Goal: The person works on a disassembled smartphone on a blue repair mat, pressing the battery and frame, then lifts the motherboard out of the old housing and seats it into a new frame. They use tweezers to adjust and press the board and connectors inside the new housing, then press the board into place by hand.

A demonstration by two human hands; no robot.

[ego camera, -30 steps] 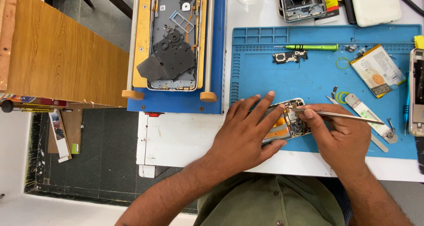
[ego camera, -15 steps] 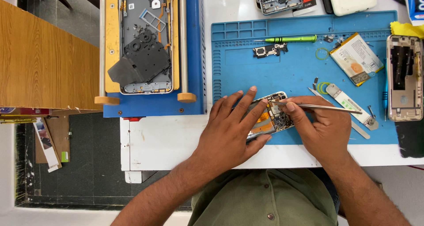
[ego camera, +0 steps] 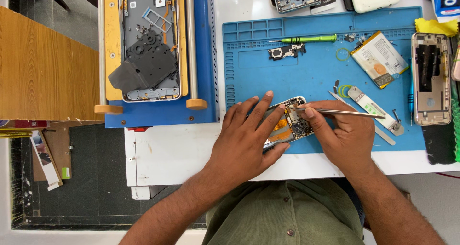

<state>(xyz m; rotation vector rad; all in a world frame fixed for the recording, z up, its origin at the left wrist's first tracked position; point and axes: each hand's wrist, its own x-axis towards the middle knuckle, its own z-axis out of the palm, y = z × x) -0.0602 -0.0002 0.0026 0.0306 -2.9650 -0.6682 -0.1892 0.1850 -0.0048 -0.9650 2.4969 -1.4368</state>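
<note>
An opened phone [ego camera: 293, 120] with its circuit board and orange flex cable exposed lies on the blue work mat [ego camera: 268, 68] near the table's front edge. My left hand [ego camera: 247, 139] lies flat over its left part and holds it down, fingers spread. My right hand [ego camera: 342, 137] grips metal tweezers [ego camera: 345, 113], whose tips rest on the upper part of the phone's board.
A green screwdriver [ego camera: 309, 38], a small board part [ego camera: 285, 51], a phone battery [ego camera: 378, 58] and a flat opening tool [ego camera: 373, 108] lie on the mat. A phone frame [ego camera: 430, 79] lies at right. A blue clamp machine [ego camera: 151, 53] holds a phone shell at left.
The camera view has shifted, so everything sits further left in the picture. Both hands stay on the phone; the tweezers have barely moved.
</note>
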